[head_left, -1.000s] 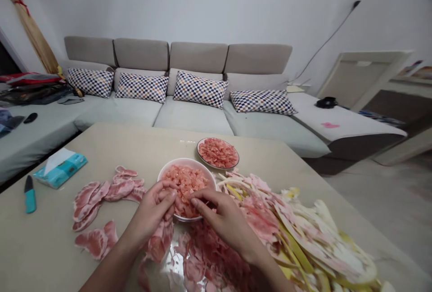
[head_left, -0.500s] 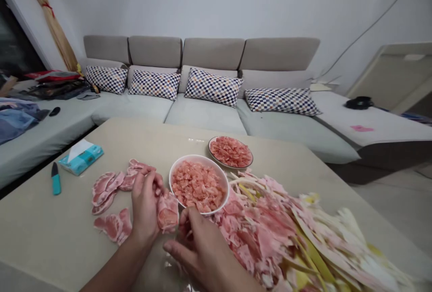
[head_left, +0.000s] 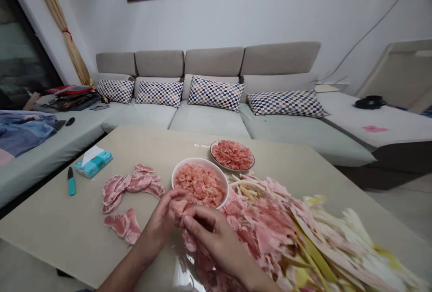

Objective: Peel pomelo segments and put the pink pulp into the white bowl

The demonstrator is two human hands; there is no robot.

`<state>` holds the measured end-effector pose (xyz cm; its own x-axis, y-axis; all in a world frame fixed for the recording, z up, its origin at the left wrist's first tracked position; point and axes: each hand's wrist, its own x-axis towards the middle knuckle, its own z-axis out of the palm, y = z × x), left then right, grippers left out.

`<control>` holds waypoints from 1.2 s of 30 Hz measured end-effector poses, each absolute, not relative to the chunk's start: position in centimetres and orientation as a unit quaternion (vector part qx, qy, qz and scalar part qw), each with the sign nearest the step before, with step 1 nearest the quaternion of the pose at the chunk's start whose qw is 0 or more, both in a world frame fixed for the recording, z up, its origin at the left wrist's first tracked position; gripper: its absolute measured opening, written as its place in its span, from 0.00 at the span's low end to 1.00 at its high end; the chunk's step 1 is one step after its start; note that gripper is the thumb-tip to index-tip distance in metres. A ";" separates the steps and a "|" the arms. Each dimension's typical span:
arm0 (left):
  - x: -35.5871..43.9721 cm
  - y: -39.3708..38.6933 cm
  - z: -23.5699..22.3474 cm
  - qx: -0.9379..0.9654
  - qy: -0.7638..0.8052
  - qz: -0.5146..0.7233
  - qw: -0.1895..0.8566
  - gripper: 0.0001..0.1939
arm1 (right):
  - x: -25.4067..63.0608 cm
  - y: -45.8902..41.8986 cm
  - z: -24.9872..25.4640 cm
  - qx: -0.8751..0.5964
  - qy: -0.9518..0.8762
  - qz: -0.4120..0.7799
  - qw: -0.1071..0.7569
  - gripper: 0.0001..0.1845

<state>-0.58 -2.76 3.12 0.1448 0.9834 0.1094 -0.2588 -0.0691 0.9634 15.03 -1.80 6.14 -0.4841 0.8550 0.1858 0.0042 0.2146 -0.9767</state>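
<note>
In front of the white bowl, my left hand [head_left: 165, 213] is closed around a pink pomelo segment [head_left: 179, 207]. My right hand [head_left: 216, 233] pinches the same segment from the other side, thumb and forefinger together. Just beyond both hands, the white bowl [head_left: 174, 178] holds small pieces of peeled pink pulp [head_left: 200, 181]. Several unpeeled segments [head_left: 116, 190] lie on the table to the left, with more segments [head_left: 125, 225] nearer me. Beside and under my right hand spreads a heap of pink membranes [head_left: 259, 224] mixed with pale and yellow rind [head_left: 337, 238].
Behind the bowl stands a dark-rimmed plate [head_left: 216, 159] of pulp. At the left of the table [head_left: 67, 233] are a tissue pack [head_left: 94, 162] and a small turquoise-handled knife [head_left: 71, 186]. A long sofa [head_left: 209, 119] with checkered cushions runs along the wall.
Both hands have come together, and my right hand now grips the segment my left was holding. They have moved right, closer to the bowl. The camera view has tilted up slightly.
</note>
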 end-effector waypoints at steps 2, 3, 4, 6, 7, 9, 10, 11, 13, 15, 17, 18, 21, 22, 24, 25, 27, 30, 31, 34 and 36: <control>-0.9 -3.5 2.8 0.513 0.365 0.517 0.580 0.29 | 15.4 -1.9 6.7 -0.303 -0.673 0.564 0.372 0.19; -1.1 -3.8 2.7 0.515 0.371 0.512 0.579 0.28 | 15.5 -1.9 6.8 -0.297 -0.679 0.566 0.362 0.20; -1.2 -4.0 2.6 0.515 0.378 0.513 0.574 0.27 | 15.6 -1.9 7.0 -0.297 -0.688 0.557 0.358 0.19; -1.4 -4.2 2.7 0.515 0.386 0.516 0.565 0.24 | 15.8 -1.9 7.2 -0.324 -0.705 0.511 0.370 0.18; -1.5 -4.2 2.7 0.518 0.388 0.517 0.560 0.22 | 16.0 -1.8 7.3 -0.346 -0.710 0.477 0.384 0.17; -1.9 -4.3 2.6 0.520 0.390 0.517 0.557 0.20 | 16.7 -1.6 7.6 -0.391 -0.719 0.405 0.407 0.17; -2.2 -4.3 2.5 0.516 0.387 0.519 0.562 0.20 | 17.1 -1.4 7.8 -0.406 -0.726 0.374 0.410 0.16; -2.4 -4.3 2.4 0.506 0.380 0.523 0.571 0.20 | 17.6 -1.3 8.1 -0.414 -0.738 0.350 0.403 0.16; -2.9 -4.3 2.0 0.462 0.361 0.537 0.606 0.24 | 18.7 -1.1 8.7 -0.416 -0.770 0.317 0.366 0.16; -3.3 -4.1 1.5 0.405 0.341 0.548 0.648 0.27 | 19.8 -1.2 9.2 -0.412 -0.801 0.294 0.320 0.13; -3.5 -4.0 1.2 0.358 0.319 0.556 0.679 0.28 | 20.8 -1.3 9.4 -0.407 -0.824 0.280 0.278 0.11; -3.6 -3.9 1.0 0.343 0.307 0.559 0.689 0.28 | 21.3 -1.4 9.5 -0.407 -0.831 0.276 0.260 0.12; -3.6 -3.7 0.9 0.318 0.294 0.570 0.699 0.28 | 22.0 -1.6 9.4 -0.409 -0.842 0.270 0.225 0.15; -3.5 -3.7 0.8 0.319 0.299 0.569 0.696 0.28 | 22.1 -1.6 9.4 -0.412 -0.843 0.266 0.222 0.14; -3.3 -3.7 0.9 0.343 0.321 0.565 0.678 0.28 | 21.7 -1.6 9.3 -0.419 -0.840 0.258 0.229 0.13; -3.2 -3.7 0.9 0.370 0.335 0.566 0.655 0.27 | 21.4 -1.5 9.3 -0.422 -0.836 0.260 0.236 0.12; -2.9 -3.7 0.8 0.440 0.366 0.576 0.584 0.25 | 20.3 -1.6 9.2 -0.424 -0.824 0.276 0.254 0.12; -2.7 -3.7 0.6 0.533 0.379 0.585 0.480 0.20 | 18.4 -1.8 8.8 -0.412 -0.802 0.335 0.275 0.09; -2.6 -3.7 0.5 0.555 0.376 0.585 0.458 0.19 | 17.9 -1.8 8.7 -0.407 -0.793 0.357 0.280 0.09; -2.7 -3.9 0.3 0.610 0.375 0.578 0.392 0.20 | 16.8 -1.8 8.2 -0.399 -0.772 0.407 0.281 0.11; -2.7 -4.1 0.2 0.640 0.383 0.568 0.347 0.22 | 16.4 -1.7 8.0 -0.399 -0.764 0.424 0.280 0.13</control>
